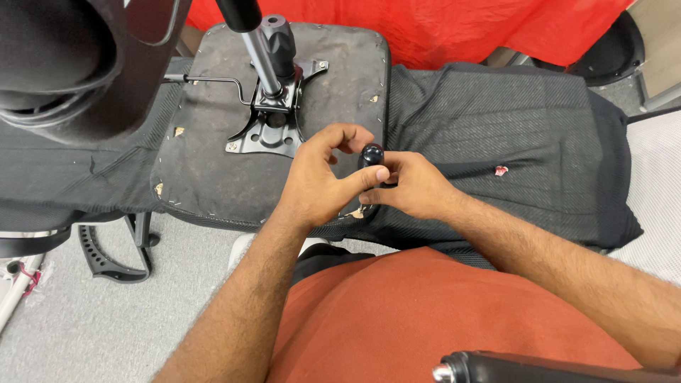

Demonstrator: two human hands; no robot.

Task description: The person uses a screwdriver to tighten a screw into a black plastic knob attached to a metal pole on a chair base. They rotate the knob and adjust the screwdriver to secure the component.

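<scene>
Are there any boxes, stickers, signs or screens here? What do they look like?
None show: no package, label, sign or screen.
Small black knob: held between left hand and right hand.
Upturned chair seat: dark grey underside, black metal plate bolted on.
Red cloth: plain, at the top.

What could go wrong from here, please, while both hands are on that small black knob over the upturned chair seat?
1. The knob is pinched only by fingertips of the left hand and right hand; it might slip and drop off the seat edge to the floor.
2. Staples show along the seat rim near the hands and could scratch them.
3. The metal lever juts out and might snag a sleeve or arm.
</scene>
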